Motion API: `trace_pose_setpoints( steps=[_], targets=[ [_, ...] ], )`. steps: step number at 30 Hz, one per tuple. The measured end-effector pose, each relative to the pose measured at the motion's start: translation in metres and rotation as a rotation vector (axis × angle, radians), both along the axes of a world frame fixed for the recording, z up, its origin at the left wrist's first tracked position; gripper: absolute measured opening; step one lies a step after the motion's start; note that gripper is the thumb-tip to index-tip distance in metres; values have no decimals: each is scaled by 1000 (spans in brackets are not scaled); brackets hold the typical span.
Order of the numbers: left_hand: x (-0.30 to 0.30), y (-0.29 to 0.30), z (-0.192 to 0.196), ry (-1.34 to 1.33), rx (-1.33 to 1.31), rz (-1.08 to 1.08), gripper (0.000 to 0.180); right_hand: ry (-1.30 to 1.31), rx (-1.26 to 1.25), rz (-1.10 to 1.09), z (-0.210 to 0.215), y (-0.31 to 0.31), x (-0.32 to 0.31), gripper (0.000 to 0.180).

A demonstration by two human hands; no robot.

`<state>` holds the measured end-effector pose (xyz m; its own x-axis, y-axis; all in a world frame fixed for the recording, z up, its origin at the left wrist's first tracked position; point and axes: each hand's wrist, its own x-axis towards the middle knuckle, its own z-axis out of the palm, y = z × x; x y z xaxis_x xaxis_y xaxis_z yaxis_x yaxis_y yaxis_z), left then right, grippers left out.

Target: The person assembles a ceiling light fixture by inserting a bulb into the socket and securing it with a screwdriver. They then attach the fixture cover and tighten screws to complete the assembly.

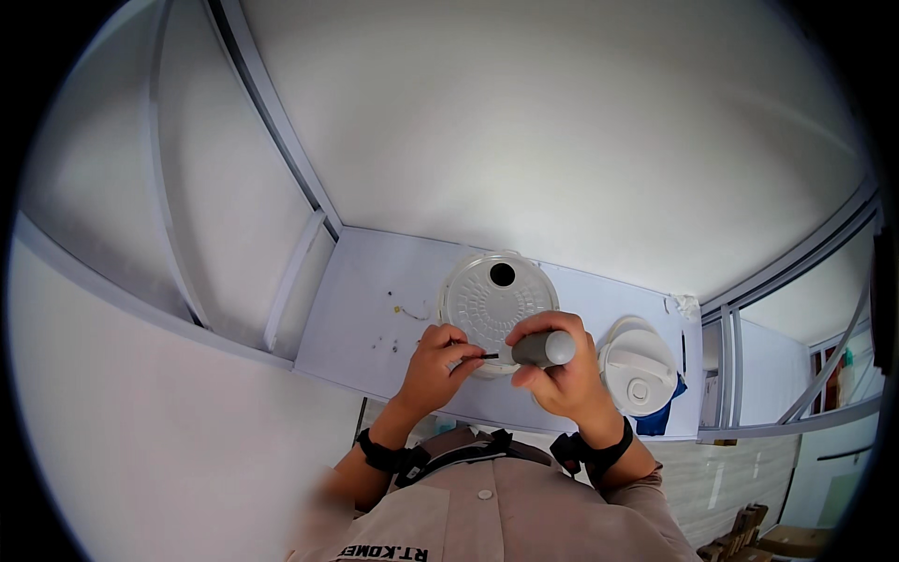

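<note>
My right hand is wrapped round a thick grey cylinder with a pale rounded end, which looks like a screwdriver handle. The fingers of my left hand are pinched at a thin dark rod that points toward the grey cylinder; whether the two are joined I cannot tell. Beneath both hands lies a round white appliance body, its face ringed with small ridges and slots. A dark round opening shows near its far edge. My hands cover part of its near edge.
Right of the round body is a white lid-like part with a raised bar, beside something blue. Several tiny dark bits and a small yellow piece with a wire lie at the left of the white table. Crumpled white material sits at the back right corner.
</note>
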<state>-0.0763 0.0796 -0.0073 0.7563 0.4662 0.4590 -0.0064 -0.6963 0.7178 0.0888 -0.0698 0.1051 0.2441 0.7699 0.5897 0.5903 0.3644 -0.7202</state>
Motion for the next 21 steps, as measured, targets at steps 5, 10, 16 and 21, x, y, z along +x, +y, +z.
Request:
trace_pose_setpoints(
  steps=[5, 10, 16, 21],
  targets=[
    [0, -1, -1, -4, 8, 10, 15, 14, -56, 22, 7, 1, 1, 61],
    [1, 1, -1, -11, 21, 7, 15, -8, -132, 72, 21, 2, 0, 66],
    [1, 1, -1, -11, 16, -2, 15, -124, -155, -73, 26, 5, -5, 72],
    [1, 0, -1, -36, 22, 9, 14, -261, -138, -133, 35, 7, -4, 70]
  ],
)
